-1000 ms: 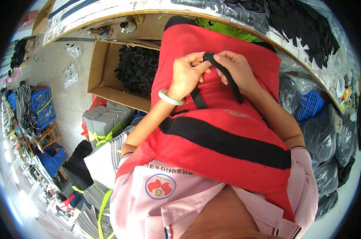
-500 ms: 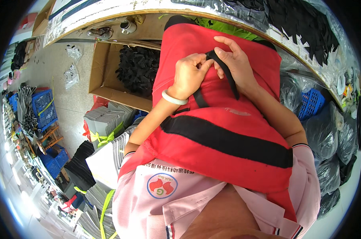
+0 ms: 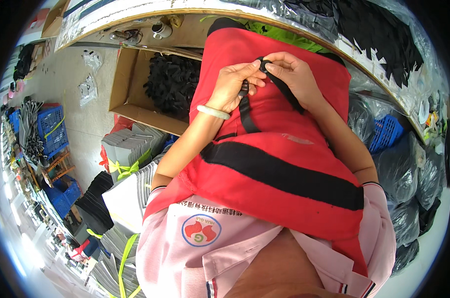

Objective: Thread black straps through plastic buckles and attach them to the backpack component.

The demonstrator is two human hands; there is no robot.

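- the left hand [image 3: 233,85], with a pale bangle at its wrist, pinches the black strap [image 3: 245,107] between thumb and fingers, closed on it.
- the right hand [image 3: 293,74] is closed on the same black strap at its folded top end, fingertips touching those of the left hand.
- the black strap lies on the red fabric piece [image 3: 284,164], running down from the hands toward a wide black band sewn across it.
- the red fabric piece drapes from the person's chest up to the edge of the worktop [image 3: 135,12].
- left of the red fabric piece, an open cardboard box [image 3: 130,94] holds a heap of black parts [image 3: 173,84].
- nearer, below that box, stand bundled grey stacks tied with yellow-green tape [image 3: 128,166].
- right of the red fabric piece lie dark plastic bags [image 3: 408,179] and a blue crate [image 3: 386,131].
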